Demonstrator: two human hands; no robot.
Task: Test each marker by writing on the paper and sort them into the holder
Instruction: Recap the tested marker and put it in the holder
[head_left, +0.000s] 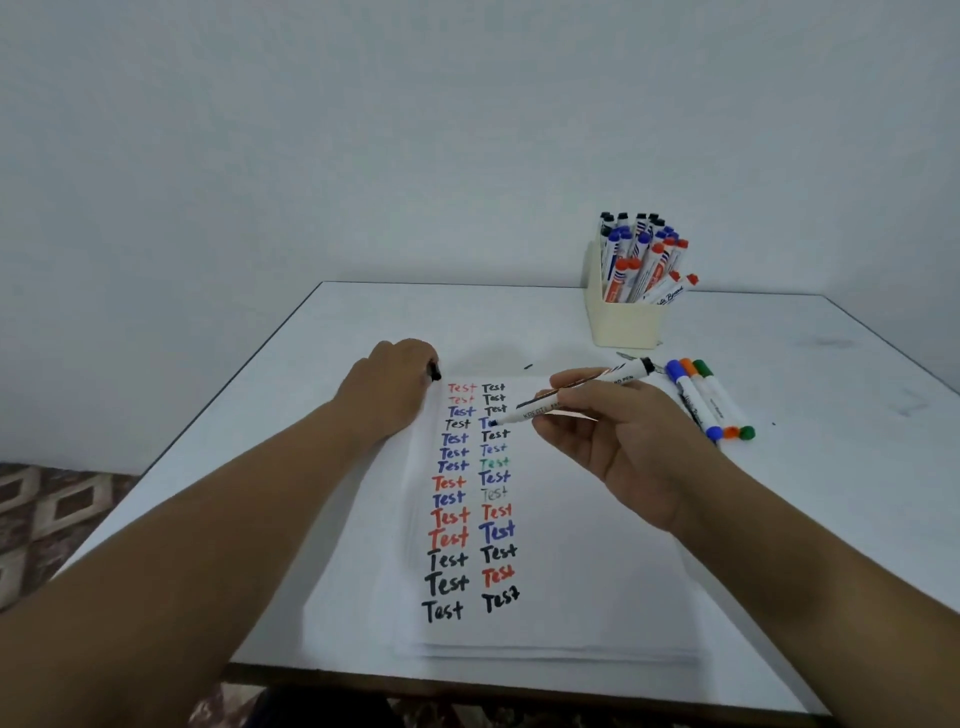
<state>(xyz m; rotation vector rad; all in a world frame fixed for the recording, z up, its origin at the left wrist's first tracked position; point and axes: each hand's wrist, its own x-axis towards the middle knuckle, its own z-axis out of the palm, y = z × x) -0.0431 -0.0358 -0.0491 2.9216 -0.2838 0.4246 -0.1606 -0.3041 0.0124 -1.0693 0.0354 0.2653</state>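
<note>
Marker (574, 392), uncapped, is pinched in the right hand (621, 441), its tip touching the paper (571, 571) at a half-written blue "Te" among two columns of "Test"; barrel print ends "PEN". Left hand (389, 389) rests on the paper's top edge, curled round a black cap (434, 370). Holder (621, 322) stands behind on the surface (831, 493); three capped markers (709, 400) lie beside it

Paper stack (571, 571): white, matt, smooth. Table (831, 364): white top, smooth, slight shine, few dark smudges. Marker holder (618, 322): cream plastic, matt. Markers (698, 397): white plastic bodies, shiny coloured caps. Floor (47, 509): patterned, looks like carpet.
</note>
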